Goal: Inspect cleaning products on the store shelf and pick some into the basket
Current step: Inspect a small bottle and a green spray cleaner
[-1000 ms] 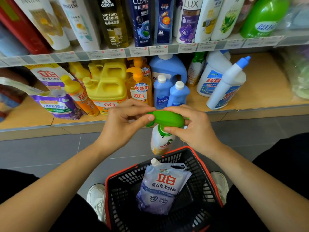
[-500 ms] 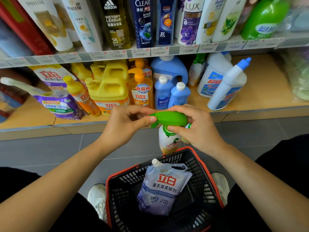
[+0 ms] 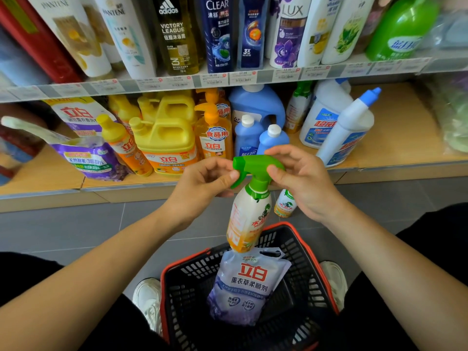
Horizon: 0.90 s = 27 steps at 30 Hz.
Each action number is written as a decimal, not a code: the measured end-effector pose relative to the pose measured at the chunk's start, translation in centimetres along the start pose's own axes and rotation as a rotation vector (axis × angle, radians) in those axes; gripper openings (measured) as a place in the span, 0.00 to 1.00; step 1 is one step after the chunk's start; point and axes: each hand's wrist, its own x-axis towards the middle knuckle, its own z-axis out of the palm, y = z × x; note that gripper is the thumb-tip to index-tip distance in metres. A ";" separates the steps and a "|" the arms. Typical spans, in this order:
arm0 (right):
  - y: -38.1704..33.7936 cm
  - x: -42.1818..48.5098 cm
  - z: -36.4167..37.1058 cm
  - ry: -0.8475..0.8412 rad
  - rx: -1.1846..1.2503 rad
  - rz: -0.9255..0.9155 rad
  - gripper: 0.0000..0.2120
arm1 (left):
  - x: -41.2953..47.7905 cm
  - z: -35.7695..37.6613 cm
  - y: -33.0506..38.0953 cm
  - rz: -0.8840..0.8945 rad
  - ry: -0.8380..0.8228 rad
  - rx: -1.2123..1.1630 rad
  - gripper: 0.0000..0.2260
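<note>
Lower now than half a second ago, the white-and-orange plastic spray bottle (image 3: 249,216) has swung round so its green trigger head (image 3: 255,164) shows side-on, and its base hangs just over the far rim of the black plastic basket with the red rim (image 3: 315,272). The left hand (image 3: 202,184) pinches the nozzle end of the head, thumb and forefinger curled onto it, the other fingers (image 3: 212,167) loosely bent. The right hand (image 3: 304,186) pinches the back of the head between thumb and curled fingers. Nothing supports the body; the spray bottle dangles. A smaller bottle with a green collar (image 3: 285,205) shows beyond the basket, under the right palm; whether that hand carries it I cannot tell. Inside the basket lies a lavender-printed soft refill pouch (image 3: 249,285).

This looks like a last check of the sprayer. To do it well, keep the thumb off the trigger, shift one hand down to the body so the label can be read and the weight steadied, then lower it base first into the basket beside the pouch rather than dropping it from above the rim.
</note>
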 end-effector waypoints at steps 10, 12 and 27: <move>0.0 0.2 1.1 0.029 0.186 0.147 0.13 | 0.0 0.4 -0.3 -0.019 -0.020 -0.217 0.09; 0.0 0.2 1.2 0.057 0.207 0.170 0.13 | -0.1 0.4 -0.2 -0.005 -0.010 -0.199 0.09; -0.6 0.5 1.1 0.256 -0.144 -0.024 0.10 | -1.3 2.1 -2.3 -0.122 -0.148 0.267 0.34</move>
